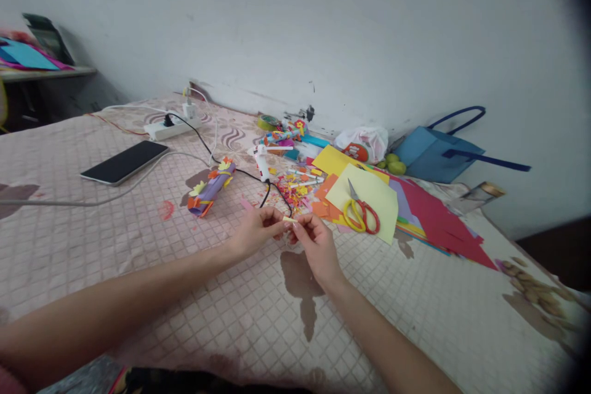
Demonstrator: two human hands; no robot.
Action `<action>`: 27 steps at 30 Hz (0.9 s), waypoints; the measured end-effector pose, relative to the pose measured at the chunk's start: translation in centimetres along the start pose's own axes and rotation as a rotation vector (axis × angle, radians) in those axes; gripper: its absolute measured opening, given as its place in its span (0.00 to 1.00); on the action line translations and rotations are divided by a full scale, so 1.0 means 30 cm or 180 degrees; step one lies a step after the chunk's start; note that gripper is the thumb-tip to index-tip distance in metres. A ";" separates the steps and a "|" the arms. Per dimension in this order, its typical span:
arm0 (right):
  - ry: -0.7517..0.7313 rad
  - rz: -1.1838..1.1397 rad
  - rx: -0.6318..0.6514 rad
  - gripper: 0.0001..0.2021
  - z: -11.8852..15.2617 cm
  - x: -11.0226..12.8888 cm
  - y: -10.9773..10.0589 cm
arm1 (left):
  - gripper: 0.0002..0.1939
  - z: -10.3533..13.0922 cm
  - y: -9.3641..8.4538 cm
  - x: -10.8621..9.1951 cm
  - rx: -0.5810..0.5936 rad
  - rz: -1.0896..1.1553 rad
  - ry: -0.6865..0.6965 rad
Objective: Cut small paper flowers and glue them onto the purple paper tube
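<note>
Between the fingertips of both hands is a small pale yellow strip of paper (289,220). My left hand (262,229) pinches its left end, and my right hand (317,242) pinches the right end. Just beyond them stands a white glue gun (262,164) with a black cord. Left of the hands lies a purple paper roll (213,189) trimmed with orange and yellow paper flowers. Red-and-yellow scissors (359,212) rest on a light yellow paper sheet (385,197) to the right. Colourful paper scraps (298,192) are strewn behind the hands.
A tablet-like dark device (124,162) and a white power strip (172,128) with trailing cables occupy the left. On the right are red paper (429,215), a blue bag (429,151) and a white plastic bag (364,140) near the wall. A patterned cloth (221,314) covers the surface.
</note>
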State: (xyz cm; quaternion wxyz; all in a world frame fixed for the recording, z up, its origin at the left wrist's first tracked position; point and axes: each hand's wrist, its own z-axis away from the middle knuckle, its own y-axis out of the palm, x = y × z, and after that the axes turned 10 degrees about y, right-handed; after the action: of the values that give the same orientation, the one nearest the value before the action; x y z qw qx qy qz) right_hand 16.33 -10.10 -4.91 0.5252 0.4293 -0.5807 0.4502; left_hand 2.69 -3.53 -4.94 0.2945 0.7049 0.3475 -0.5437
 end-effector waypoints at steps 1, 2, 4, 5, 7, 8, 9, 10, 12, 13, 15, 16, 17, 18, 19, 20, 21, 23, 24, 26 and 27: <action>0.0007 -0.0007 0.0003 0.07 0.000 0.000 -0.001 | 0.14 0.000 -0.001 -0.001 0.0005 -0.0020 0.0000; 0.0018 -0.0020 0.0007 0.07 0.001 0.000 -0.001 | 0.14 0.000 -0.002 -0.003 0.0008 -0.0039 -0.0001; 0.0045 -0.0045 0.0015 0.07 0.001 0.002 -0.003 | 0.14 0.000 -0.002 -0.005 0.0012 -0.0067 0.0001; 0.0059 -0.0051 0.0025 0.07 0.002 0.004 -0.004 | 0.14 0.000 -0.002 -0.006 0.0017 -0.0072 0.0012; 0.0068 -0.0051 0.0046 0.08 0.003 0.009 -0.005 | 0.15 0.000 -0.002 -0.007 0.0025 -0.0082 0.0049; 0.0064 -0.0041 0.0059 0.08 0.003 0.011 -0.005 | 0.15 0.000 -0.001 -0.007 0.0028 -0.0097 0.0076; 0.0054 -0.0026 0.0071 0.08 0.003 0.014 -0.005 | 0.15 0.000 -0.001 -0.006 0.0023 -0.0127 0.0104; 0.0038 -0.0011 0.0075 0.08 0.003 0.015 -0.005 | 0.15 0.000 -0.001 -0.006 0.0013 -0.0174 0.0128; 0.0002 0.0027 0.0079 0.08 0.002 0.017 -0.005 | 0.15 0.000 -0.001 -0.006 -0.0004 -0.0262 0.0157; -0.0016 0.0046 0.0076 0.08 0.002 0.016 -0.004 | 0.14 0.001 -0.001 -0.006 -0.0007 -0.0276 0.0169; -0.0052 0.0084 0.0055 0.08 0.001 0.015 -0.005 | 0.14 0.001 -0.002 -0.006 0.0012 -0.0247 0.0187; -0.0069 0.0100 0.0039 0.08 0.000 0.014 -0.005 | 0.14 0.001 -0.002 -0.006 0.0027 -0.0232 0.0193; -0.0082 0.0114 0.0028 0.07 -0.001 0.013 -0.006 | 0.14 0.001 -0.003 -0.006 0.0035 -0.0233 0.0194; -0.0090 0.0125 0.0030 0.07 -0.001 0.012 -0.007 | 0.14 0.000 -0.004 -0.005 0.0038 -0.0253 0.0190; -0.0089 0.0135 0.0047 0.07 -0.001 0.011 -0.008 | 0.15 -0.001 -0.005 -0.004 0.0036 -0.0286 0.0178; -0.0078 0.0139 0.0075 0.07 -0.001 0.011 -0.009 | 0.15 -0.002 -0.006 -0.003 0.0029 -0.0312 0.0168; -0.0056 0.0141 0.0105 0.07 0.000 0.011 -0.010 | 0.15 -0.003 -0.007 -0.002 0.0020 -0.0313 0.0163; -0.0001 0.0166 0.0162 0.08 0.002 0.011 -0.013 | 0.14 -0.004 -0.009 -0.001 0.0025 -0.0262 0.0169; 0.0013 0.0191 0.0185 0.08 0.003 0.011 -0.014 | 0.14 -0.004 -0.009 0.000 0.0030 -0.0231 0.0178; 0.0006 0.0257 0.0224 0.09 0.003 0.011 -0.016 | 0.14 -0.003 -0.008 -0.001 0.0040 -0.0178 0.0210; -0.0016 0.0295 0.0235 0.09 0.004 0.011 -0.017 | 0.13 -0.002 -0.007 -0.002 0.0047 -0.0157 0.0228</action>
State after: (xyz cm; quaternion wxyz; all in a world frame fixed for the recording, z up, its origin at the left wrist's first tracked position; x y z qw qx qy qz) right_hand 16.77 -10.33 -4.55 0.4862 0.4221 -0.5843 0.4940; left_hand 2.54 -3.37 -4.89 0.2631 0.7172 0.3711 -0.5279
